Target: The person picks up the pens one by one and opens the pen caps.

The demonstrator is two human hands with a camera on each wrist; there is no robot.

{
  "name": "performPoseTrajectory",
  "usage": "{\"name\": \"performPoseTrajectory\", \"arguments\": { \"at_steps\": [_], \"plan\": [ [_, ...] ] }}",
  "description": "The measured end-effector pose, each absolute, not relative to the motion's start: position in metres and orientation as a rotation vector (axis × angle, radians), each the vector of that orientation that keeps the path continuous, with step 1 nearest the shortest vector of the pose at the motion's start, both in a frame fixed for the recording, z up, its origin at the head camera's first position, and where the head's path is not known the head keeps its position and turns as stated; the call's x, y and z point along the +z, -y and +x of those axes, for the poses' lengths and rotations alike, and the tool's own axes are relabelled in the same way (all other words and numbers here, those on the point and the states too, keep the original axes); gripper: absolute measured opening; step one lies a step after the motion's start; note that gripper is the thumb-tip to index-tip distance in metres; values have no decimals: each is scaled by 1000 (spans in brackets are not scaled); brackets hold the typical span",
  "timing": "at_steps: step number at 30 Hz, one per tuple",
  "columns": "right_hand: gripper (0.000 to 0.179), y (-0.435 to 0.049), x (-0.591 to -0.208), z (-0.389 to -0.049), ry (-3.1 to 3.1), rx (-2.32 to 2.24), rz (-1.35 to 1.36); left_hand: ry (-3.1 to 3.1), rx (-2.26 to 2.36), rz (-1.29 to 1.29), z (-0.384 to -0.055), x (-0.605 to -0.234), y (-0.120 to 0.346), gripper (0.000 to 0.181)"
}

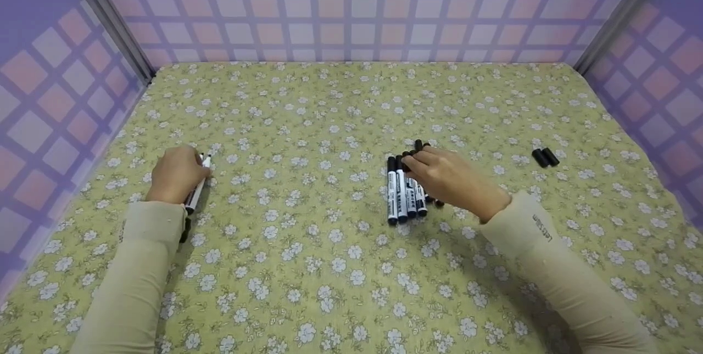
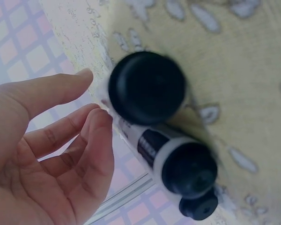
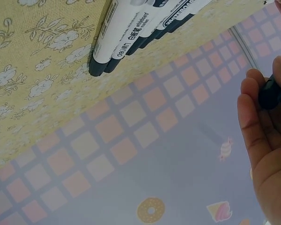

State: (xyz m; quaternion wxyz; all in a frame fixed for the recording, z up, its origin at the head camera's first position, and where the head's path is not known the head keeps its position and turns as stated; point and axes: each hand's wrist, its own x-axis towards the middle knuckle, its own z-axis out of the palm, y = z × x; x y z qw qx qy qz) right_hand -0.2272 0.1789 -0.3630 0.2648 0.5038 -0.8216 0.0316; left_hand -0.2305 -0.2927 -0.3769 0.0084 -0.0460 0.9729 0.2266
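Note:
My left hand is at the left, beside uncapped whiteboard markers lying close together on the cloth. In the left wrist view its thumb and fingers stand apart, fingertips right by the barrels, and the markers' black ends face the camera. My right hand is over a row of white-and-black whiteboard markers with black caps. Between its thumb and fingers it pinches a black marker cap, seen in the right wrist view. Part of the row is hidden beneath this hand.
Two loose black caps lie side by side at the right. A yellow flowered cloth covers the table. Purple walls with pink and white squares enclose it at the back and sides, with grey posts at the corners.

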Motion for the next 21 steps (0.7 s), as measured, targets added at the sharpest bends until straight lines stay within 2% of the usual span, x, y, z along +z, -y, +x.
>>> {"name": "performPoseTrajectory", "arguments": {
  "at_steps": [9, 17, 21],
  "plan": [
    [18, -181, -364, -228, 2187, 99, 1374, -3032, 654, -133, -230, -371, 288, 39],
    [18, -184, -365, -229, 2190, 112, 1369, -3107, 612, -64, -229, -366, 275, 28],
    [19, -186, -363, -229, 2210, 124, 1352, -3141, 645, 7, -229, -365, 266, 30]
  ]
}}
